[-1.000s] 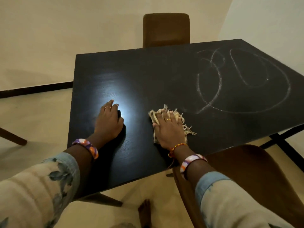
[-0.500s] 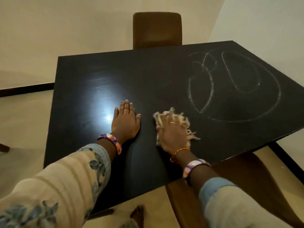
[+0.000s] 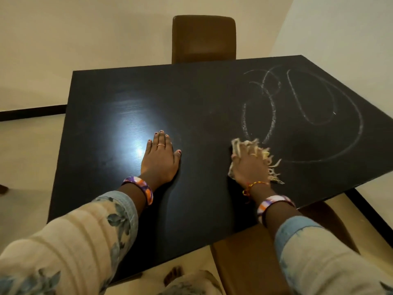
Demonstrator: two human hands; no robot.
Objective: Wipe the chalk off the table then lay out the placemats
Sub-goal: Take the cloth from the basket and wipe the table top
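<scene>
A black table [image 3: 191, 99] carries white chalk loops and circles [image 3: 302, 116] on its right half. My right hand [image 3: 249, 167] presses flat on a cream frayed cloth [image 3: 268, 158] just below and left of the chalk marks, fingers spread over it. The cloth's fringe sticks out above and to the right of the hand. My left hand [image 3: 160, 158] rests flat on the bare tabletop to the left, fingers straight, beside a bright light reflection. No placemats are in view.
A brown chair [image 3: 204, 39] stands at the table's far side. Another brown chair seat [image 3: 255, 262] sits under the near right edge. A bare foot [image 3: 174, 274] shows on the pale floor below. A wall runs close along the right.
My right hand has slid the cloth rightward and forward, up to the lower edge of the chalk drawing. My left hand stays flat on the table with its fingers straightened.
</scene>
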